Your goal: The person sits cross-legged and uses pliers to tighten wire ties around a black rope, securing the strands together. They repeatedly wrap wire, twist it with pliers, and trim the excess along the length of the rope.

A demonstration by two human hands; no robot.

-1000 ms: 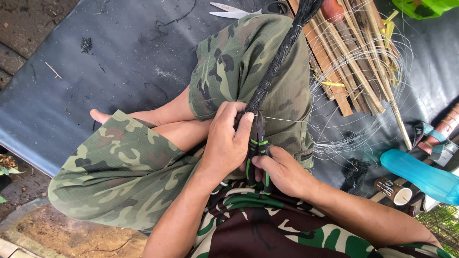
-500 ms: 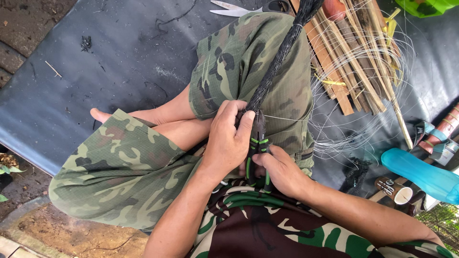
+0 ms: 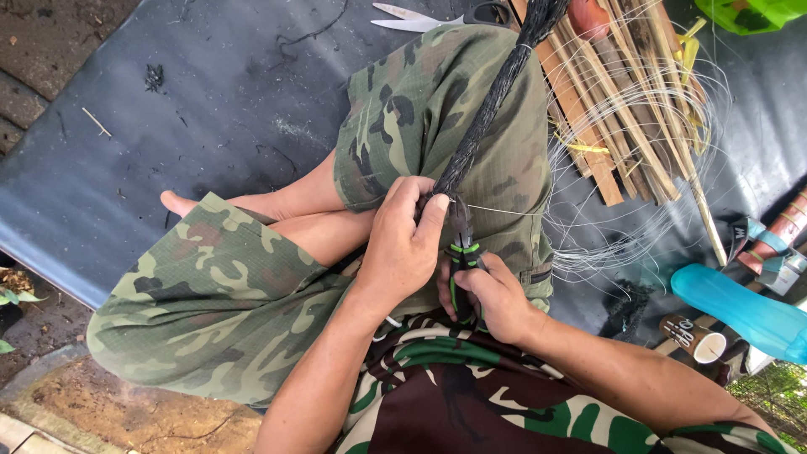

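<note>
Black fibre bundle (image 3: 487, 118) pinched tight in left hand (image 3: 403, 244), right hand (image 3: 492, 294) gripping green-handled pliers (image 3: 461, 261), probably on thin wire (image 3: 504, 211), bamboo strips (image 3: 622, 101) crowding right, bare black sheet (image 3: 210, 109) left.

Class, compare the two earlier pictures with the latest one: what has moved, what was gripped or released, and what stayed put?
Almost nothing moved. The left hand still pinches the end of the dark fibre bundle, and the right hand still grips the green-handled pliers at the same spot; nothing was picked up or let go. The thin wire, bamboo strips, scissors and blue bottle lie unchanged.
</note>
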